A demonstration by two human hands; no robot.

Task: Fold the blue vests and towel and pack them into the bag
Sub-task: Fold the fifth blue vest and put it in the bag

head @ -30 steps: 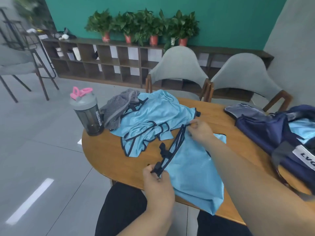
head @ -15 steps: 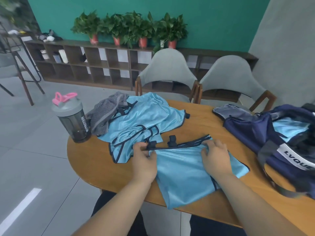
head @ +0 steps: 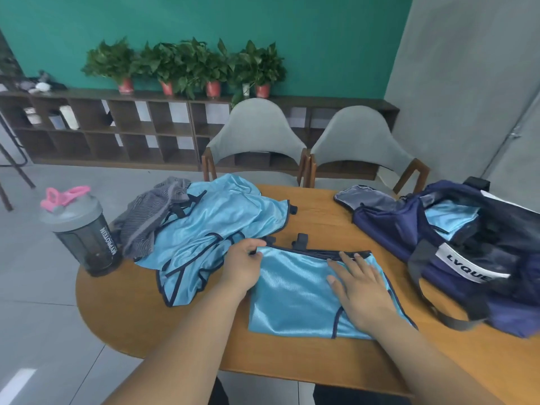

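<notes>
A shiny light-blue, dark-trimmed vest (head: 292, 299) is laid flat on the round wooden table (head: 122, 311), its far-left corner pinched by the left hand (head: 244, 264), its right side pressed by the spread right hand (head: 359, 290).

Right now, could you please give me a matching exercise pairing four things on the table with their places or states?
1 shaker bottle
2 grey striped towel
3 navy duffel bag
4 flattened blue vest

A open, blue fabric inside
B crumpled beside the heaped vests
C under the flat right hand
D upright at the table's left edge

Pairs: 1-D, 2-B, 3-A, 4-C
</notes>
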